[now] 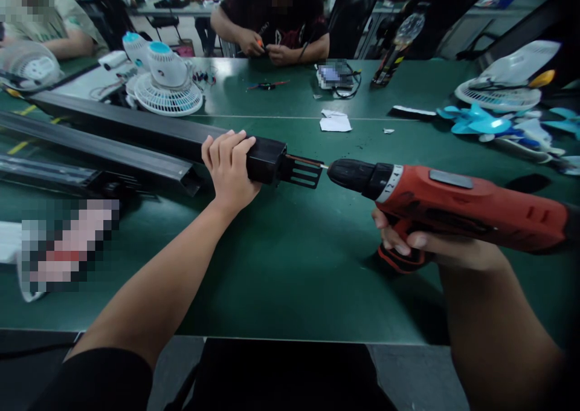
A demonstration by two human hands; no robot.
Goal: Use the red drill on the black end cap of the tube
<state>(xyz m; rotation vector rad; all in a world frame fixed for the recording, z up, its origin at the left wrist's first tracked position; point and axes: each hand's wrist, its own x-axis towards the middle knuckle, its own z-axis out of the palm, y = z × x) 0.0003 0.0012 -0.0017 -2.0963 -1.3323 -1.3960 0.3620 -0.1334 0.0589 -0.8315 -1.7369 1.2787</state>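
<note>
My left hand (231, 168) clamps the black rail (149, 134) just behind its end connector (283, 168), while my right hand (419, 246) grips the red drill (448, 204), bit touching that connector.

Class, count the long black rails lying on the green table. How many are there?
3. One rail is gripped near its end by the left hand; two more rails lie beside it, nearer the wearer. Others may be out of view.

green table (290, 278) | black rails (113, 151) | fan grille (170, 100) | paper scraps (335, 122)
</note>
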